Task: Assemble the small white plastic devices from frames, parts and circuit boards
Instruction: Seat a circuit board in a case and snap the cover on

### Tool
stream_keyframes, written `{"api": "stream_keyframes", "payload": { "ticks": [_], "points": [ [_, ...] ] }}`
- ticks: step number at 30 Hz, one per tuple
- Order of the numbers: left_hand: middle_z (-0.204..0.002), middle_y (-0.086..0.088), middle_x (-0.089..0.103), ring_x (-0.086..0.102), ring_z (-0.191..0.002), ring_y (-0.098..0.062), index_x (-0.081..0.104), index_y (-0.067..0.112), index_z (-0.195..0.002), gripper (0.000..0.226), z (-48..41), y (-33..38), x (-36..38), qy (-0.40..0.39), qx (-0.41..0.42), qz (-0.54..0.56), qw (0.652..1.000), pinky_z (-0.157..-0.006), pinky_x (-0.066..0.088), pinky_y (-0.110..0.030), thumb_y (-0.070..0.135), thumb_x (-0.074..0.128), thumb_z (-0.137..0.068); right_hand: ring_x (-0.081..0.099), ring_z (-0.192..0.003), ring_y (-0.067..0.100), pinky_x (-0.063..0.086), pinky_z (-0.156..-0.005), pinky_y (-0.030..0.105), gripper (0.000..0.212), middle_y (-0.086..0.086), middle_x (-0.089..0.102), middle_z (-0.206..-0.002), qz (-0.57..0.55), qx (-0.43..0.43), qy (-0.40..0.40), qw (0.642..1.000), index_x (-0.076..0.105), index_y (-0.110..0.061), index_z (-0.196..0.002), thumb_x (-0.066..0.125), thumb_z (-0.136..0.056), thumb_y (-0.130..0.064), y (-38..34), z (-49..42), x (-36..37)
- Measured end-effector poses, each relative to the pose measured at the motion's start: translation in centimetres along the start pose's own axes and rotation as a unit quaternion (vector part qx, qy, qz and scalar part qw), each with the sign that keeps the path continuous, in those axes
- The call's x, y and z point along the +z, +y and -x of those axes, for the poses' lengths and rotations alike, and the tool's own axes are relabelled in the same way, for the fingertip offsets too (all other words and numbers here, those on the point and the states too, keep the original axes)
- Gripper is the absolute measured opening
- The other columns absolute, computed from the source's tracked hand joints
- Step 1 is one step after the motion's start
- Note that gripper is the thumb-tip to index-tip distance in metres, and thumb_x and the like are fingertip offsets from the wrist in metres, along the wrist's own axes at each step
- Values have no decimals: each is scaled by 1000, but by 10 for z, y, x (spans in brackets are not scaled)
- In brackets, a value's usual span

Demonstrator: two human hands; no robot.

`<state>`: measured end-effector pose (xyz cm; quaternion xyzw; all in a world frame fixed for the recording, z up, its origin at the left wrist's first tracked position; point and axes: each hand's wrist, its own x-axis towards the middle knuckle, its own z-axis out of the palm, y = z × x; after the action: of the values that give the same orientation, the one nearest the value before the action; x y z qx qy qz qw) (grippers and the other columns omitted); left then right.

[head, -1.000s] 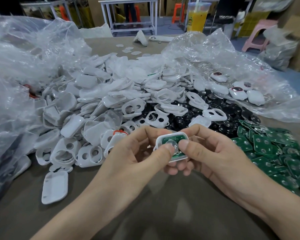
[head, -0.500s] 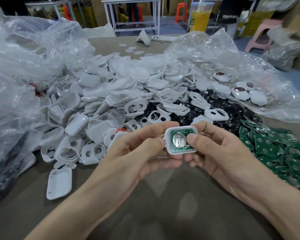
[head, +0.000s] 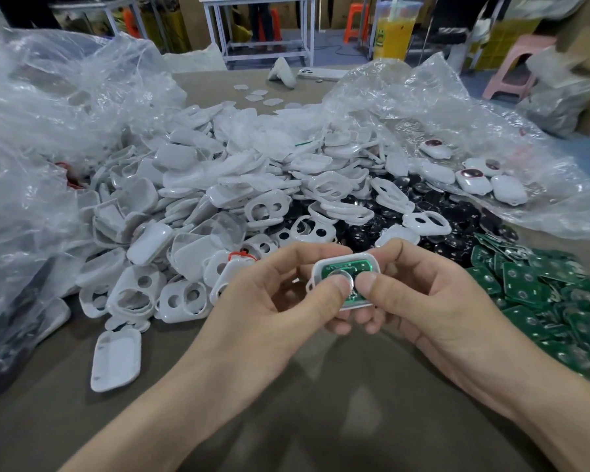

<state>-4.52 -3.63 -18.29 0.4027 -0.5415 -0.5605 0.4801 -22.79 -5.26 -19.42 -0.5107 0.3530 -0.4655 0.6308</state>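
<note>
Both thumbs are back on the work. The left hand (head: 273,301) and the right hand (head: 433,301) hold one white shell (head: 315,271) between them just above the table (head: 286,410), with fingers curled beneath it and gripping its edges. The left thumb (head: 331,291) and right thumb (head: 372,284) now press side by side on the round metal disc (head: 346,278) at the middle of the green circuit board (head: 349,265) lying inside the shell. Half a second ago the thumbs sat apart at the shell's two ends and the disc lay fully bare; now most of it is covered, much as it was a second ago. I read this as a second press to seat the board after a quick look, so this unit seems near the end of the board-fitting step. Whether the board has gone fully home cannot be told, since the thumbs hide its lower half. The supply has not shifted: the heap of white frames (head: 218,206) lies beyond the left hand, the loose green boards (head: 542,294) are to the right, the black parts (head: 457,212) are behind, and a few finished devices (head: 474,180) rest on the plastic sheet (head: 423,107).
</note>
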Motion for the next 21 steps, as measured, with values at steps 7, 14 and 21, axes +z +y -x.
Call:
{"api": "stream_keyframes", "payload": {
  "ticks": [7, 14, 21],
  "points": [
    [-79, -10, 75, 71, -68, -16, 72, 5, -102, 23, -1, -2, 0, 7, -18, 38, 999, -67, 57, -23, 17, 67, -82, 68, -67, 14, 55, -63, 21, 17, 5, 73, -80, -16, 3, -16, 1000, 78, -20, -92, 69, -81, -11, 2, 1, 0],
    [-79, -11, 74, 69, -67, -17, 74, 7, -92, 15, -2, -3, -2, 16, -40, 58, 997, -63, 56, -24, 16, 68, -82, 70, -65, 14, 55, -60, 20, 19, 11, 73, -77, -79, 35, -24, 996, 80, -13, -92, 66, -81, -5, 3, -2, -1],
    [-74, -9, 71, 66, -60, -11, 81, 12, -89, 16, -7, 0, -6, 9, -119, 175, 977, -56, 56, -21, 17, 70, -78, 70, -75, 16, 57, -67, 22, 35, 13, 74, -92, -121, 51, -73, 989, 76, -12, -112, 65, -79, -16, 2, -2, -5]
  ]
}}
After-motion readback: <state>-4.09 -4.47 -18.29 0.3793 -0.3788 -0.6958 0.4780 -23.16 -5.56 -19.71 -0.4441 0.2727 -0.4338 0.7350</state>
